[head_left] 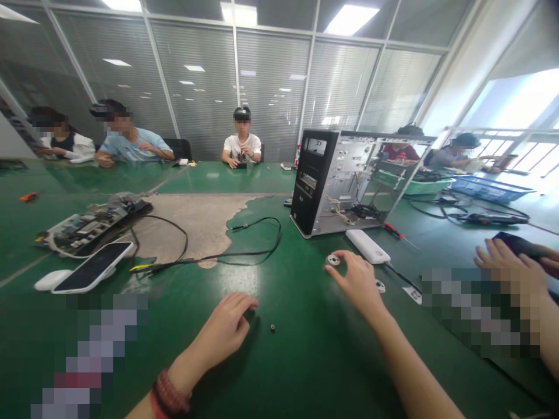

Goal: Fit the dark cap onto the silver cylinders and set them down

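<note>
My left hand (225, 329) rests on the green table (305, 361) with its fingers curled loosely, nothing visible in them. A tiny dark screw (272, 327) lies just to its right. My right hand (358, 279) reaches forward, fingers spread and bent over the table. A small white round part (333, 259) lies at its fingertips, and a second one (379, 286) lies beside the palm. Beyond them stands an open computer case (340, 180) with its side panel off.
A white power bank (367, 246) and a red screwdriver (396, 233) lie by the case. A black cable (244, 244), a phone on a stand (94, 266) and a circuit board (87, 224) sit at left. Another person's hand (506, 262) is at right. Several people sit around the table.
</note>
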Tool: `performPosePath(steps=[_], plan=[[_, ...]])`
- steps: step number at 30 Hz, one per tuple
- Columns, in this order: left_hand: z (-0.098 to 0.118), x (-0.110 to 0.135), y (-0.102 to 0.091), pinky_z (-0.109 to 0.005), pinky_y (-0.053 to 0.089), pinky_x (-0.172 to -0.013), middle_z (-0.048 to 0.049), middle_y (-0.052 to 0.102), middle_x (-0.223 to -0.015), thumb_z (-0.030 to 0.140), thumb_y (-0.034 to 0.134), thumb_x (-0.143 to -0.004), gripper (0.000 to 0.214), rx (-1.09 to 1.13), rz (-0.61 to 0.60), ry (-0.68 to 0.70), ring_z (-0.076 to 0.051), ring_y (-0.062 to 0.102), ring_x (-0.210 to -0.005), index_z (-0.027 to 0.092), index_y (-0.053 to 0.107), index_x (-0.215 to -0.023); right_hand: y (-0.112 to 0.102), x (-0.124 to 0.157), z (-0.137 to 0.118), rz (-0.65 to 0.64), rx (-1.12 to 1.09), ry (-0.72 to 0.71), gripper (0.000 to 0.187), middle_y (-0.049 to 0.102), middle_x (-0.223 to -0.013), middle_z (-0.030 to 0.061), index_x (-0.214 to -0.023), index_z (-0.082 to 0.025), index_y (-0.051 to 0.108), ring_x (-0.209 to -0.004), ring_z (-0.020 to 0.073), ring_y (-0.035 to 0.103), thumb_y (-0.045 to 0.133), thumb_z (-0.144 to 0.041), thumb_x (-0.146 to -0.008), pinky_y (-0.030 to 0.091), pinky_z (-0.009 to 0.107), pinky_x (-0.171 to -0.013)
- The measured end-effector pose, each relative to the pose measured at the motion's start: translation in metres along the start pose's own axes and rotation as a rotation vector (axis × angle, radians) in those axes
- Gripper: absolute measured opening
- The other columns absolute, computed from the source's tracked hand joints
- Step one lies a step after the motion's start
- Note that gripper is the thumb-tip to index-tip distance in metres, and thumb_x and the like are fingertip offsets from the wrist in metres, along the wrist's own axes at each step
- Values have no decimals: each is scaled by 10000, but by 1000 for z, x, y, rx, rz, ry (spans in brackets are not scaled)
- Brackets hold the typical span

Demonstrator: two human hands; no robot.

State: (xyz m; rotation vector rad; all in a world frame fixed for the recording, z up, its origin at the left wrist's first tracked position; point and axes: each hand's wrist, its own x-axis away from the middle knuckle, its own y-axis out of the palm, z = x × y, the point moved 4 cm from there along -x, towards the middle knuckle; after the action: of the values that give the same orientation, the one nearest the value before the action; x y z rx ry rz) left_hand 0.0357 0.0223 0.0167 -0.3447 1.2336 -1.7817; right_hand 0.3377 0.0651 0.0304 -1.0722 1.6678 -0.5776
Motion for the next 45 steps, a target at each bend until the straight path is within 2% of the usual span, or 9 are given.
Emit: performPosePath(steps=[7, 16, 20, 24, 29, 32, 37, 42, 45], plan=[[2, 0, -1, -385, 442, -920, -47, 626, -996, -20, 408, -742, 391, -1, 5, 13, -203, 554, -969, 198, 584, -1016, -2, 4, 60, -175, 267, 243, 290, 617, -1010, 120, -1013, -248, 638, -996, 345, 557, 519, -403, -799, 400, 505, -781], [2, 0, 0, -374, 446, -908, -42, 627, -980, -15, 412, -743, 376, -7, 9, 25, -200, 560, -952, 200, 583, -1001, 6, 6, 81, -206, 282, 335, 312, 659, -1065, 136, -1070, -223, 614, -1020, 348, 576, 468, -339, -820, 393, 549, -823], [2, 0, 1, -378, 440, -913, -41, 625, -971, -12, 412, -748, 366, -16, 10, 27, -199, 560, -948, 200, 579, -995, 1, 4, 60, -74, 323, 265, 358, 624, -1109, 153, -1159, -182, 563, -1057, 358, 544, 451, -317, -847, 317, 607, -910], [1, 0, 0, -373, 442, -899, -40, 623, -967, -3, 417, -760, 348, -18, 14, 27, -200, 559, -943, 202, 579, -990, 1, 7, 0, 61, 62, -30, 310, 591, -1125, 126, -1136, -194, 555, -1069, 305, 520, 496, -338, -868, 355, 503, -938], [0, 1, -1, -370, 447, -879, -44, 625, -960, 17, 424, -782, 314, -34, 19, 18, -203, 561, -934, 200, 585, -980, 32, 49, -89, -389, -303, -407, 229, 609, -967, 59, -1051, -216, 578, -898, 217, 566, 562, -356, -870, 449, 342, -789], [-2, 1, -1, -364, 450, -868, -43, 626, -939, 24, 430, -787, 295, -42, 35, 21, -201, 561, -919, 198, 590, -964, 46, 71, -115, -503, -306, -488, 265, 606, -914, 38, -1012, -214, 582, -851, 214, 556, 654, -366, -807, 433, 338, -752], [-2, 1, 2, -359, 450, -858, -42, 628, -936, 30, 437, -794, 287, -36, 47, 30, -200, 561, -918, 199, 593, -966, 55, 77, -119, -501, -275, -521, 48, 594, -875, 27, -887, -201, 568, -830, 188, 541, 576, -180, -844, 410, 320, -733], [1, 0, 0, -363, 449, -862, -46, 629, -949, 37, 431, -803, 280, -38, 23, 23, -204, 561, -927, 197, 592, -968, 52, 68, -107, -471, -345, -488, 89, 592, -870, 33, -873, -202, 553, -838, 193, 545, 536, -120, -842, 441, 331, -752], [3, 0, -2, -363, 451, -861, -48, 630, -943, 43, 428, -805, 276, -36, 23, 35, -202, 564, -918, 195, 592, -966, 44, 50, -86, -367, -428, -413, 147, 588, -904, 50, -958, -206, 545, -868, 200, 555, 487, -118, -856, 471, 350, -785]])
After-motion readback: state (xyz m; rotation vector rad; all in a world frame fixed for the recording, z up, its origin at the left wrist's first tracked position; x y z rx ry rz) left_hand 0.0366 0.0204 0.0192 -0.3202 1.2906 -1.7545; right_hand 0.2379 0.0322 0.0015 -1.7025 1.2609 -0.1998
